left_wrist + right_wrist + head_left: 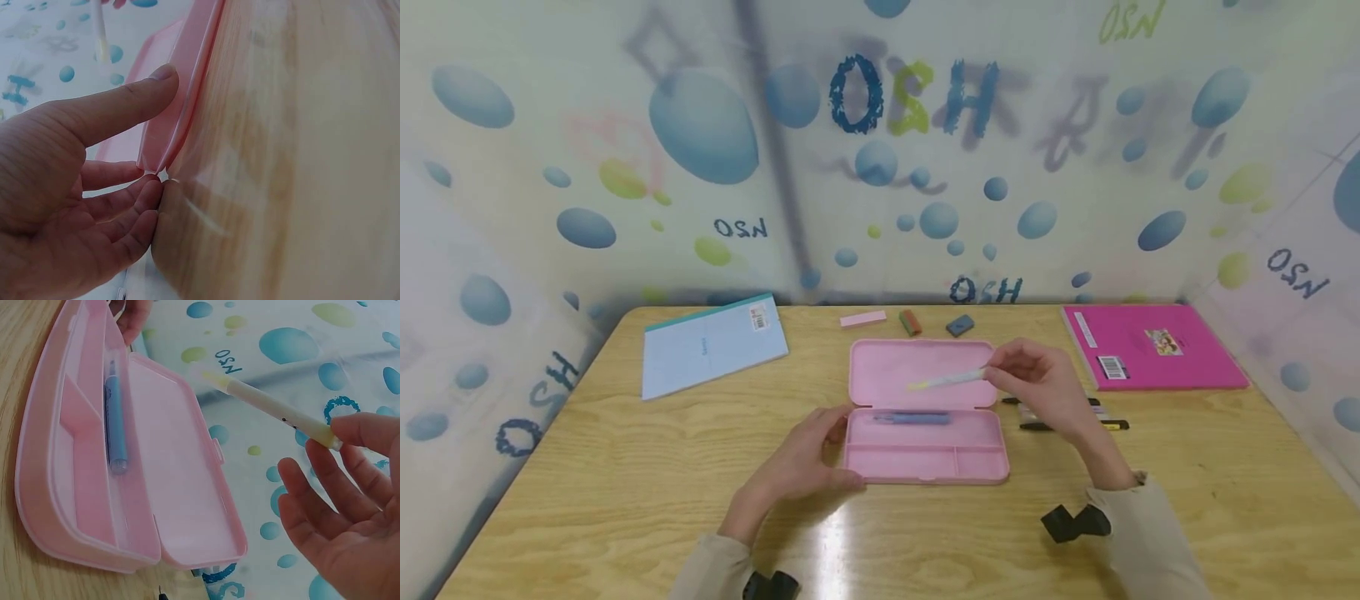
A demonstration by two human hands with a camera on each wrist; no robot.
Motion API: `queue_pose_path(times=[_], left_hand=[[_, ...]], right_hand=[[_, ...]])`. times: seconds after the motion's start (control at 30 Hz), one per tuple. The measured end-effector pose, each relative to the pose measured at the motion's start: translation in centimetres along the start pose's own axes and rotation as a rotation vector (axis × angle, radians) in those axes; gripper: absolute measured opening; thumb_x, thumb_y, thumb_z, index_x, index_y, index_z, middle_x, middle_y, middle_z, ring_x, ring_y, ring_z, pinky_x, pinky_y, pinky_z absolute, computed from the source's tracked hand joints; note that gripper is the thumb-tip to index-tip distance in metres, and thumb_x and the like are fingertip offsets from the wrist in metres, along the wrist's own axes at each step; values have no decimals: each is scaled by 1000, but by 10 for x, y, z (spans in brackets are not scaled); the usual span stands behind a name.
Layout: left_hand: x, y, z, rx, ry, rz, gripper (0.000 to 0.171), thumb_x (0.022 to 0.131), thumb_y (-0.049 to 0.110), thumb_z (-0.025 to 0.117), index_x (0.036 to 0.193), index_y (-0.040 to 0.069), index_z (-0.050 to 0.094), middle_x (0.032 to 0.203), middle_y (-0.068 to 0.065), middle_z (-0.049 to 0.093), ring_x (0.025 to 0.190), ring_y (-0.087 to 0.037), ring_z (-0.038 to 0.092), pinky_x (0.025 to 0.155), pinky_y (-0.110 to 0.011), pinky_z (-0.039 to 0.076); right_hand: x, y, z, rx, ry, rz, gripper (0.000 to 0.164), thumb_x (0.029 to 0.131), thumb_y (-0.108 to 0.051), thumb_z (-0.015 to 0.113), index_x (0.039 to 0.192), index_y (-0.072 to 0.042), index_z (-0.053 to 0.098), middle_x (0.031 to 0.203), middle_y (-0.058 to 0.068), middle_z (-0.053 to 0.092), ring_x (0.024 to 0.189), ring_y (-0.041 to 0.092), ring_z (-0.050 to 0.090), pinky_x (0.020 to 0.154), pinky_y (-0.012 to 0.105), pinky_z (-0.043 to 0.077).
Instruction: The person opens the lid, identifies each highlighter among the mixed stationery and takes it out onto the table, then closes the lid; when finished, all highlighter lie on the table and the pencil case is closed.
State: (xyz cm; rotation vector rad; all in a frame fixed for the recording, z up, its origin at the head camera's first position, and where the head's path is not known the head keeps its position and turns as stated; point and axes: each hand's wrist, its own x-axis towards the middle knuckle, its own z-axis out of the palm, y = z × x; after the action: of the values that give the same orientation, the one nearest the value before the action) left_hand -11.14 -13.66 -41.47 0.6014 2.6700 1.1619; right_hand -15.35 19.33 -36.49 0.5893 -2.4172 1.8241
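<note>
My right hand (1037, 383) pinches a slim white highlighter with yellow ends (275, 409) by one end, between thumb and fingertips. The highlighter's other end points left, above the raised lid of a pink pencil case (925, 482). My left hand (808, 458) grips the case's left end, with the thumb along the front wall (178, 119) and the other fingers curled at the corner. In the case's long back compartment lies a blue pen (917, 418). The front compartments, split by a short divider (81, 397), hold nothing.
Several pens (1037, 426) lie right of the case, partly behind my right hand. Behind the lid are a pink bar (863, 319), a green-and-orange block (910, 322) and a dark blue eraser (960, 325). A light blue notebook (715, 350) lies left, a magenta book (1150, 346) right.
</note>
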Motion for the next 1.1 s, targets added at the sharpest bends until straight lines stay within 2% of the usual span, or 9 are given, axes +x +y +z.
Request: queue_pose_path(times=[0.07, 0.33, 0.63, 0.8, 1.1], left_hand=[[0, 0, 0, 2, -2, 0, 84, 66, 31, 88, 138, 9, 48, 109, -3, 55, 99, -18, 50, 88, -40, 45], [1, 2, 0, -15, -2, 7, 85, 66, 30, 87, 138, 9, 48, 111, -4, 56, 100, -19, 50, 89, -42, 45], [1, 2, 0, -20, -3, 2, 84, 66, 30, 88, 138, 10, 48, 111, -4, 55, 100, -20, 50, 89, -42, 45], [0, 0, 0, -4, 9, 25, 84, 65, 30, 88, 137, 8, 49, 110, -4, 56, 99, -19, 51, 88, -40, 46], [0, 0, 0, 2, 10, 35, 85, 65, 31, 88, 137, 8, 49, 109, -4, 56, 98, -19, 51, 87, -39, 46]], right_hand=[[-1, 0, -2, 0, 5, 5, 11, 89, -5, 67, 96, 2, 63, 88, 0, 68, 81, 24, 67, 70, 25, 54], [-12, 5, -21, -12, 37, 23, 12, 90, -5, 65, 97, 4, 61, 89, -4, 67, 82, 10, 66, 73, 25, 55], [-25, 10, -40, -50, 88, 21, 11, 89, -1, 65, 97, 6, 61, 88, -5, 68, 81, 9, 66, 74, 19, 53], [-34, 16, -50, -87, 98, 18, 10, 88, 0, 65, 96, 5, 61, 88, -5, 68, 81, 9, 66, 75, 18, 52], [-55, 28, -73, -196, 109, 101, 11, 91, -6, 65, 97, 2, 61, 88, -7, 67, 83, 6, 65, 73, 17, 51]])
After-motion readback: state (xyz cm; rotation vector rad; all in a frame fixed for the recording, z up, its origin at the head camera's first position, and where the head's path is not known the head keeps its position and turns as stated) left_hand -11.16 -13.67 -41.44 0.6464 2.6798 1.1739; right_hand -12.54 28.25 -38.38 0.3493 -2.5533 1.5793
